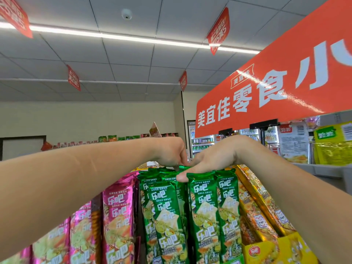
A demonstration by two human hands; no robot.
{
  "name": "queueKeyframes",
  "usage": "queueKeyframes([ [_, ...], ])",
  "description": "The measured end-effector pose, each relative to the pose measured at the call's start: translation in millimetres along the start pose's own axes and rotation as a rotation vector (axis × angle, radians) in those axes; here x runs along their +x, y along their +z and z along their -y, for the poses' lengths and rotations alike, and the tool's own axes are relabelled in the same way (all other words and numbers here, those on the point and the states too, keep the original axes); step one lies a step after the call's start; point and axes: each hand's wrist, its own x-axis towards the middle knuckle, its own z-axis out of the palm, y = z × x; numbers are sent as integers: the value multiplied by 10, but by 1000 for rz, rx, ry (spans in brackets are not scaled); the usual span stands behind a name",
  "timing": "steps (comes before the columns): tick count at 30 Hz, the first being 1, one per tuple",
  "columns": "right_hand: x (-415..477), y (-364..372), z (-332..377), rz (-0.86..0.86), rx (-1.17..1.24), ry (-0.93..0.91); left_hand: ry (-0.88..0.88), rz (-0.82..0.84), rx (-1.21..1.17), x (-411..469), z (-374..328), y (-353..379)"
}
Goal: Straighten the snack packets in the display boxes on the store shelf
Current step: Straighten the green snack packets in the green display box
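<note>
We're mid-job: left hand [171,154] and right hand [211,159] pinch the green packets [204,210] at centre; pink packets [118,216], lower left, look askew.

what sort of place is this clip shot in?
Most likely a convenience store, in the snack aisle. Green snack packets stand in tight rows, a big orange sign is mounted overhead, and a lit drinks fridge shows at the back. Red tags hang from the ceiling.

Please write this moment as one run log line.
left hand: curled on tops of green packets | right hand: thumb pinches them too | pink packets: not in hand
</note>
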Motion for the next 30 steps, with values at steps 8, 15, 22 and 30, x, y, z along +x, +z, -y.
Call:
queueKeyframes([
  [8, -61, 157, -22, -155, 290, -66, -21, 62, 28, -314, -75, -185],
  [15, -319, 73, 13, -263, 186, -183, 160, 114, -57, -970, -62, -471],
  [22, -305, 244, 120, -193, 9, -52, 182, 100, 353, -1069, -134, -152],
  [30, -192, 644, 93, -716, -187, -163, 224, -173, 418, -1070, -124, -7],
])
